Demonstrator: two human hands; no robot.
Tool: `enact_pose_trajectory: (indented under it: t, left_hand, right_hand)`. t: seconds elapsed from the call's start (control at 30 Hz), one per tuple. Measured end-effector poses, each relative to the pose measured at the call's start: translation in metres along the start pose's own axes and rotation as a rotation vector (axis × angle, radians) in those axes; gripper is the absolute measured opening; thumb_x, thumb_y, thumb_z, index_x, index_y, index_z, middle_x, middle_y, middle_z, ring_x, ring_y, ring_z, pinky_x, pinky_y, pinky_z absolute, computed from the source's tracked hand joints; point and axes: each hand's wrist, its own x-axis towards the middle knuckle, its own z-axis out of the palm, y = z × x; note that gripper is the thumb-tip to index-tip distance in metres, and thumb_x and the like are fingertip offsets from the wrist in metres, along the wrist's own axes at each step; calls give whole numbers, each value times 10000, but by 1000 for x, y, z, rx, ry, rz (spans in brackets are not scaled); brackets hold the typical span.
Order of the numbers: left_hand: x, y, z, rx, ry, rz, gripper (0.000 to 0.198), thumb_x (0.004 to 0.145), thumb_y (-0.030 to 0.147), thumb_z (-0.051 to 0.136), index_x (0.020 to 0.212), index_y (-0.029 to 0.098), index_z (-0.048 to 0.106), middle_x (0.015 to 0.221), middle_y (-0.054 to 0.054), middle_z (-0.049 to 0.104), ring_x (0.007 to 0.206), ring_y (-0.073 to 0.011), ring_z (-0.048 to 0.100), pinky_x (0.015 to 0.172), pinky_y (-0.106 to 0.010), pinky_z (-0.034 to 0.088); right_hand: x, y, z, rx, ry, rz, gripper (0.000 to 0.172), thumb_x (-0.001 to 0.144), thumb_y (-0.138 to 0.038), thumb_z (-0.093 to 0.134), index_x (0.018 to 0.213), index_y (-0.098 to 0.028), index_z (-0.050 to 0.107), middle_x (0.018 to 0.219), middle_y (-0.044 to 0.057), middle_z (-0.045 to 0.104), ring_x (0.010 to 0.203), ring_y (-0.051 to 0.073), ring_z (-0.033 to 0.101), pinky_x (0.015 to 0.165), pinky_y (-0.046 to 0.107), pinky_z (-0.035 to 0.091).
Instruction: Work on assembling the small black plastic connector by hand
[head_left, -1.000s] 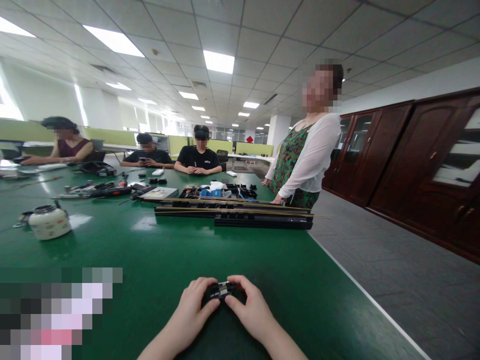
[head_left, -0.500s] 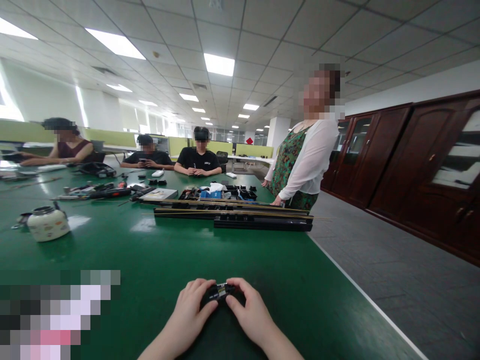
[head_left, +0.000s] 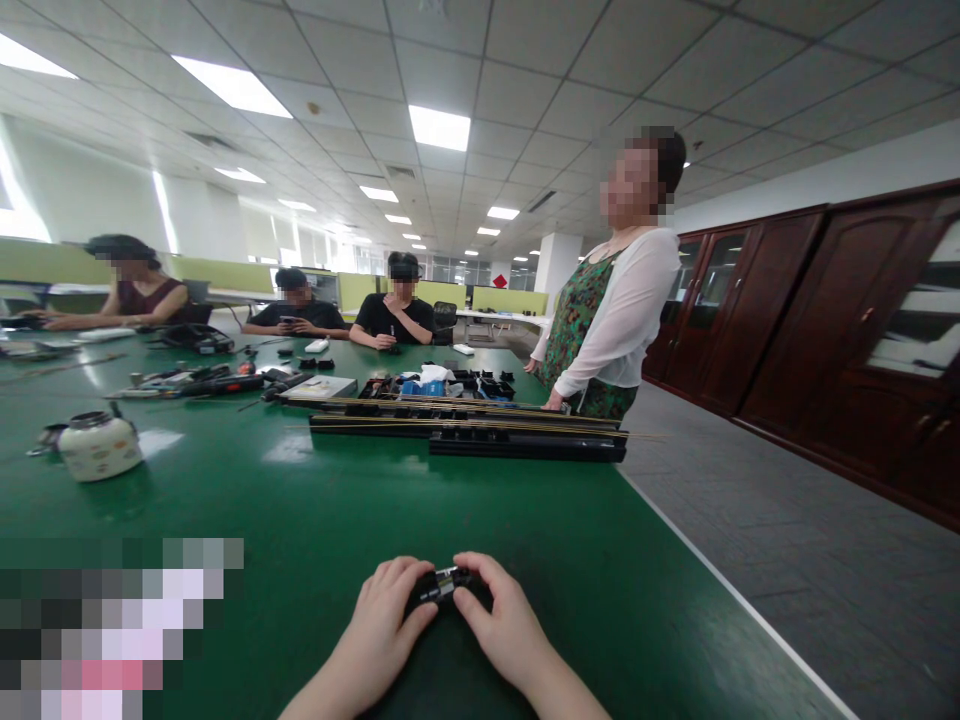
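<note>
A small black part (head_left: 445,584) with a shiny metallic middle lies between my two hands, low over the green table (head_left: 360,530). My left hand (head_left: 390,610) grips its left end between thumb and fingers. On its right end, my right hand (head_left: 495,610) is closed the same way, thumb in front and index finger behind. My fingers hide both ends of the part, and its exact kind cannot be made out. Whether it touches the tabletop is unclear.
Long black rails (head_left: 525,447) with thin brass-coloured rods lie across the table ahead. Behind them are a box of parts (head_left: 424,385) and tools (head_left: 217,380). A cream jar (head_left: 100,446) stands left. One person (head_left: 611,310) stands at the right edge; several others sit opposite.
My hands keep their grip on the black part with hardly any movement. Across the table, a seated person has raised one hand to the face.
</note>
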Motion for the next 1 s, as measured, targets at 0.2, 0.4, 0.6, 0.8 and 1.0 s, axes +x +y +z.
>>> enact_pose_trajectory:
  t: [0.2,0.4,0.6,0.8,1.0]
  left_hand:
    - [0,-1,1,16,-1,12,280,756,300,536,1030,274,586,1025,-48,604,992,-252,514,876,-410,400]
    - [-1,-2,2,31,-8,32,283,763,287,534,1042,266,576,1036,-50,600,998,-246,510,878,-401,395]
    - [-1,-3,3,56,-29,36,280,771,286,528,1046,248,570,1050,-51,603,1006,-235,512,888,-393,393]
    - [0,-3,2,100,-55,6,310,764,282,527,1068,234,568,1055,-56,611,1011,-229,518,901,-390,386]
    - [1,-4,3,112,-45,-16,299,747,280,536,1042,247,579,1042,-45,617,999,-226,525,897,-383,390]
  right_hand:
    - [-1,1,1,-15,-22,-18,287,727,-239,584,1011,-238,619,1131,55,597,1098,212,517,997,376,355]
    - [-1,1,1,-57,-49,15,229,726,-238,589,946,-254,652,1140,50,588,1108,216,505,1004,393,331]
    - [1,0,2,-96,-74,16,246,715,-216,592,954,-242,648,1125,52,599,1094,210,511,987,372,344]
    - [1,2,4,-103,-70,-3,208,728,-219,576,919,-246,651,1097,40,617,1081,211,518,972,362,353]
    - [7,7,2,61,20,77,209,736,-230,555,932,-211,624,1019,44,647,1000,216,559,931,366,382]
